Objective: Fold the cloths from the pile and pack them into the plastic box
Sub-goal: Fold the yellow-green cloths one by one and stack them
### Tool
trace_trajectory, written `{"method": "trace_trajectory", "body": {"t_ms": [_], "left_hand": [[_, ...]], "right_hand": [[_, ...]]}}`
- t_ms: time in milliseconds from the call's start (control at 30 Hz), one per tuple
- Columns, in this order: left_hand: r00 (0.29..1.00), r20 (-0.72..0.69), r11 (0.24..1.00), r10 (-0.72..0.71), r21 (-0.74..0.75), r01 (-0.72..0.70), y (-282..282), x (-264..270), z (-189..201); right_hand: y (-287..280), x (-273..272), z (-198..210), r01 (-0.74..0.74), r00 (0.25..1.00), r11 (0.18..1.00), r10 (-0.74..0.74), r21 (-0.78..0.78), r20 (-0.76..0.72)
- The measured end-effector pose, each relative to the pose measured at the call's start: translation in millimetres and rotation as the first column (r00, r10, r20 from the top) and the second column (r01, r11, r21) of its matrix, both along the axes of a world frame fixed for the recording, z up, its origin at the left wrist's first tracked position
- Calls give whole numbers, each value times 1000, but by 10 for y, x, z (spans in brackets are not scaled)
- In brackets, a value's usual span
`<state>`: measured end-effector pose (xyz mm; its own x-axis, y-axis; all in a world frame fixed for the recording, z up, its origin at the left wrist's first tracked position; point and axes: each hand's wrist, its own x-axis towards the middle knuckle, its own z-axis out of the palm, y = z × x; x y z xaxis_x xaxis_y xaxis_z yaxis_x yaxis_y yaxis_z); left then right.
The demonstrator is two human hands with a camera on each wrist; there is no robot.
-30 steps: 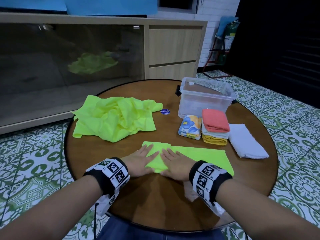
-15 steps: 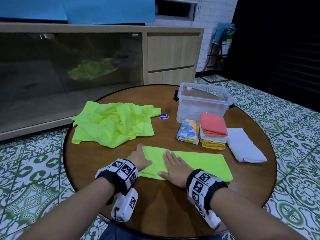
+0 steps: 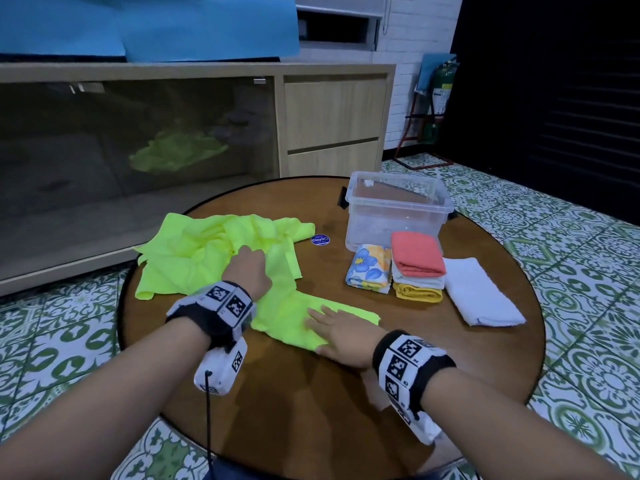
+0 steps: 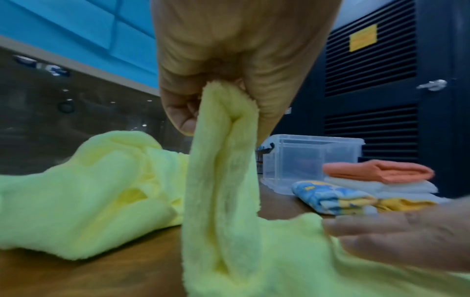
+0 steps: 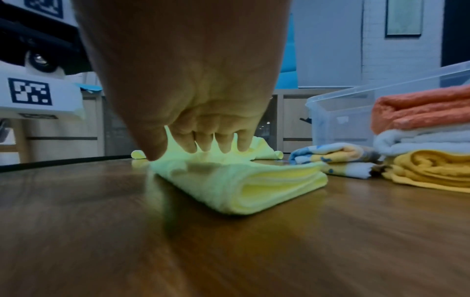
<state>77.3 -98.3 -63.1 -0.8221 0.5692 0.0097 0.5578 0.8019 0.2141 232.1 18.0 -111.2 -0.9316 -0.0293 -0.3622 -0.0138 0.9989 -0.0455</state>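
Observation:
A neon yellow-green cloth [image 3: 294, 317] lies partly folded on the round wooden table [image 3: 346, 410]. My left hand [image 3: 247, 268] pinches its left end [image 4: 223, 112] and holds it lifted above the table. My right hand [image 3: 341, 336] lies flat on the cloth's right half [image 5: 236, 184], fingers straight, pressing it down. A crumpled pile of the same yellow-green cloth [image 3: 207, 251] sits behind my left hand. The clear plastic box [image 3: 398, 209] stands empty at the back right.
In front of the box lie a flowered folded cloth [image 3: 369, 270], a stack of orange, white and yellow folded cloths [image 3: 417, 268] and a white folded cloth [image 3: 479, 296]. A small blue sticker [image 3: 320, 240] lies mid-table. A wooden cabinet [image 3: 332, 119] stands behind.
My left hand took hold of the cloth's left end and lifted it up and away from me. The right hand stayed flat on the cloth, which now looks shorter and bunched.

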Motion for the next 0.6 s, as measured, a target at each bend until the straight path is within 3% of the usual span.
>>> {"method": "trace_trajectory", "body": {"t_ms": [100,233,433,600], "left_hand": [[995,-41,996,-86,-16,86,103,214,-109],[973,132,981,-191,2,192,248,509,-336],[916,160,889,-368,-228,397,301,640,-601],[939,126,860,-320,-377,344,348,595,-699]], "right_hand": [[-53,-56,-64,3,998,1000,-3,-3,69],[-41,-40,-37,41,996,999,-40,-8,78],[114,97,-75,43,997,999,-42,-15,62],[165,126,-159,45,993,999,-42,-26,113]]}}
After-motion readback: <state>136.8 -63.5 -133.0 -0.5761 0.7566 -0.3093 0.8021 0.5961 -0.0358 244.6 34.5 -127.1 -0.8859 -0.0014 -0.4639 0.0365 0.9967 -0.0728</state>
